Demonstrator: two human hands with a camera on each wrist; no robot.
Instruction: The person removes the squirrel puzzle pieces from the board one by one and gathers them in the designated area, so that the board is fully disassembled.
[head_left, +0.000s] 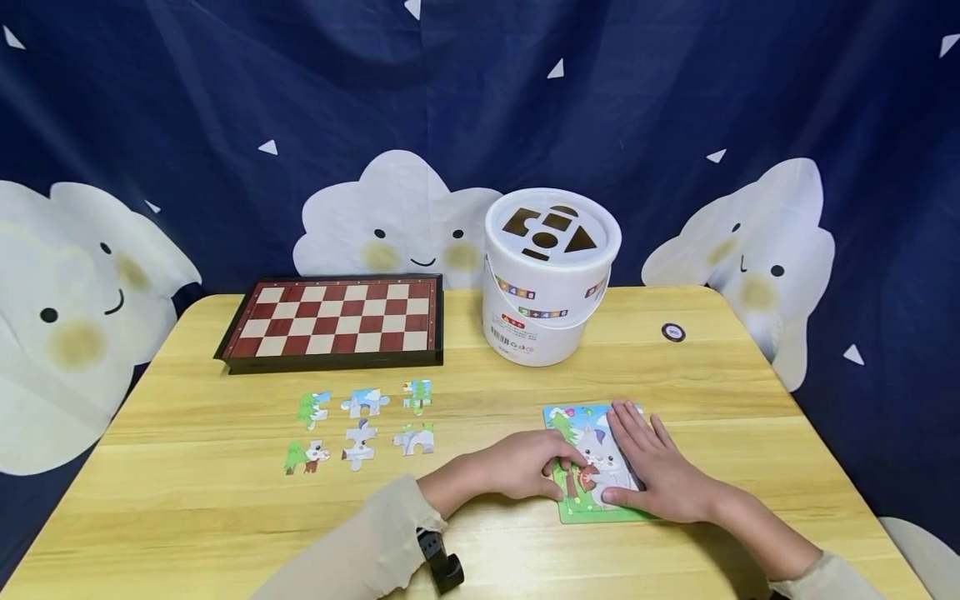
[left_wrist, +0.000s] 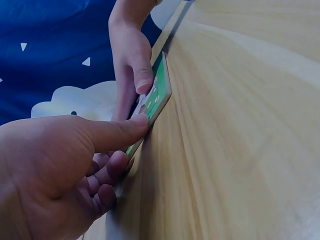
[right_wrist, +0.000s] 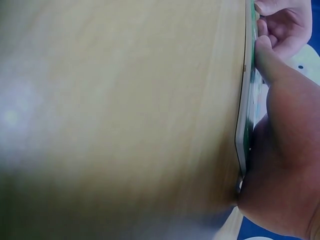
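A jigsaw puzzle board (head_left: 600, 516) with a green border and a grey cartoon animal lies on the table's right half. My left hand (head_left: 517, 467) grips its left side; the index finger reaches onto the picture. In the left wrist view the left thumb (left_wrist: 122, 132) rests on the board's border and the other fingers curl by its edge. My right hand (head_left: 667, 475) lies flat over the right part of the picture, fingers straight and pointing away, hiding that side. In the right wrist view the right thumb (right_wrist: 265, 57) lies along the board, close to the left hand.
Several loose puzzle pieces (head_left: 360, 444) lie in two rows left of the hands. Behind them is a red-and-white chessboard (head_left: 337, 321) with a black frame. A white shape-sorter bucket (head_left: 540, 325) stands beside it, and a small dark round disc (head_left: 673, 332) lies at the back right.
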